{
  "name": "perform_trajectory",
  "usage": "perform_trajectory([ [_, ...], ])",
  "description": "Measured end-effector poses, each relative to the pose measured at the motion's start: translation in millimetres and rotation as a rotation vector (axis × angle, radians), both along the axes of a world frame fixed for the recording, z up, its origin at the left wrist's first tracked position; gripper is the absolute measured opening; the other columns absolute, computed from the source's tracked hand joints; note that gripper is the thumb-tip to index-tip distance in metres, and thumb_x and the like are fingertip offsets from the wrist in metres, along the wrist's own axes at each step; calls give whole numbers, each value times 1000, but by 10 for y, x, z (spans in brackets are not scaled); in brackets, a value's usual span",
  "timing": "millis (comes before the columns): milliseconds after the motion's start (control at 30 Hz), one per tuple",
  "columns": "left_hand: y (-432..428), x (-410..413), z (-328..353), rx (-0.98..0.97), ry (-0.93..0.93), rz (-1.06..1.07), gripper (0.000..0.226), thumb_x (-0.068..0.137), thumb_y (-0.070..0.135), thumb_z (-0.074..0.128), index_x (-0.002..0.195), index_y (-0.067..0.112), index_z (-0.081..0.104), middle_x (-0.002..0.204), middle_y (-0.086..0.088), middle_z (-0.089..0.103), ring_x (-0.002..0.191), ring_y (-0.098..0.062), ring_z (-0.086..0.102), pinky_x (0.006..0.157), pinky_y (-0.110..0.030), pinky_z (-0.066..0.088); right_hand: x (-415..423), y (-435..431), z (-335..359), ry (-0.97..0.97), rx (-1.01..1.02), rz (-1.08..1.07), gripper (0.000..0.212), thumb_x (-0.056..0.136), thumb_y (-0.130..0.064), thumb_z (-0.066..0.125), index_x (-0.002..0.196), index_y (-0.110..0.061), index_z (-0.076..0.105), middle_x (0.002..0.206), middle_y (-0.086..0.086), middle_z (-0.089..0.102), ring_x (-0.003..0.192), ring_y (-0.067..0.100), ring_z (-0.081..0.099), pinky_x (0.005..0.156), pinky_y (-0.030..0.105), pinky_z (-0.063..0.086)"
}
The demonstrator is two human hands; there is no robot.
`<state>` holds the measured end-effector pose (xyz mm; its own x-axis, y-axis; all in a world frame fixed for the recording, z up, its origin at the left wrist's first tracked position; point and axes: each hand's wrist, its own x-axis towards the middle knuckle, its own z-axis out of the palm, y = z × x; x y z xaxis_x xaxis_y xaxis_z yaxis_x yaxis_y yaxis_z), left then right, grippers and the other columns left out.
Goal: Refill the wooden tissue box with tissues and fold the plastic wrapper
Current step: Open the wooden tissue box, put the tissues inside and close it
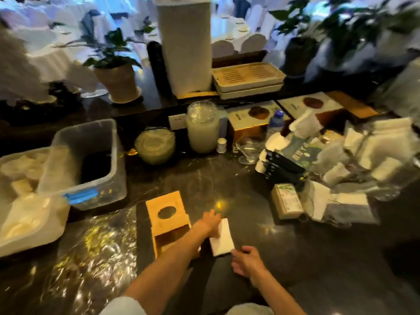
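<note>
The wooden tissue box point(169, 220) stands on the dark counter in front of me, its top with the oval hole tilted up and its inside showing below. A white stack of tissues point(222, 238) lies flat just right of the box. My left hand point(210, 221) rests on the stack's far left edge, fingers spread. My right hand point(246, 261) sits at the stack's near right corner, fingers loosely curled and touching it. A clear plastic sheet point(95, 253) lies crumpled on the counter to the left of the box. The frame is blurred.
A clear plastic tub point(91, 164) and a white bag point(29, 214) stand at left. Glass jars point(202, 126) and a glass point(247, 148) line the back. A heap of tissue packs point(336, 169) and one wrapped pack point(286, 201) lie at right.
</note>
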<state>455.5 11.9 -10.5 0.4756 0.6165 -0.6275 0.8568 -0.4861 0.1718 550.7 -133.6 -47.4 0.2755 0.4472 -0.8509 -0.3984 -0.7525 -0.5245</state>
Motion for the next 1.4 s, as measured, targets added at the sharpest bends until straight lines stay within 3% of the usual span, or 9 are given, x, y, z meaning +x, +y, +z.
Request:
perform_trajectory([
  [133,-7,25,-173,-20,35,124,86,81,25,73,147,6,22,152,-21,26,142,-39,26,116,-44,30,-224,225,-41,-57,26,-104,42,85,-3,70,114,-10,40,74,12,55,55,21,52,49,30,44],
  [233,22,5,-151,-112,42,257,90,79,31,75,147,8,20,152,-19,28,142,-37,28,114,-41,30,-264,354,-68,-264,-10,-38,54,77,-3,75,123,-2,46,110,21,62,97,34,64,76,39,53],
  [367,-23,-51,-95,-207,-92,468,78,81,21,75,144,9,30,147,-17,39,135,-33,40,112,-40,37,29,358,-17,-465,89,209,47,74,-4,76,118,-10,60,116,12,64,104,26,64,75,25,49],
  [533,-408,-24,-167,-231,-571,785,38,81,-3,68,115,7,53,120,-16,57,98,-18,57,68,-15,52,572,167,146,-712,483,404,32,86,-9,69,102,-34,57,114,-6,47,104,5,56,74,8,47],
  [667,-807,82,-303,-165,-703,761,49,82,2,70,124,14,46,128,-7,43,124,-23,49,104,-27,42,784,-49,87,-804,544,529,31,86,0,66,100,-25,55,110,1,52,103,11,56,88,18,48],
  [833,-970,131,-417,-108,-763,643,92,80,-5,69,152,16,17,158,-5,18,148,-20,18,122,-37,16,837,-212,-47,-729,494,537,49,84,6,65,129,-9,52,132,9,51,126,20,47,108,33,39],
  [1133,-1054,175,-483,-262,-785,590,97,75,-20,54,153,18,11,157,-6,23,144,-17,24,116,-28,19,670,-235,-69,-561,484,578,84,90,13,48,156,-18,6,145,-10,17,132,2,23,105,12,19],
  [1267,-1069,152,-502,-221,-823,547,76,80,-13,55,145,15,28,145,-8,38,132,-16,37,118,-37,29,747,-238,-71,-549,516,583,71,91,12,48,152,-16,24,145,-3,35,133,8,34,108,18,26],
  [1400,-940,71,-420,-314,-876,643,33,87,15,67,116,22,54,118,-3,61,110,-18,60,92,-33,54,924,-173,22,-391,520,505,37,94,-7,60,127,-20,55,125,0,62,120,16,58,93,20,49],
])
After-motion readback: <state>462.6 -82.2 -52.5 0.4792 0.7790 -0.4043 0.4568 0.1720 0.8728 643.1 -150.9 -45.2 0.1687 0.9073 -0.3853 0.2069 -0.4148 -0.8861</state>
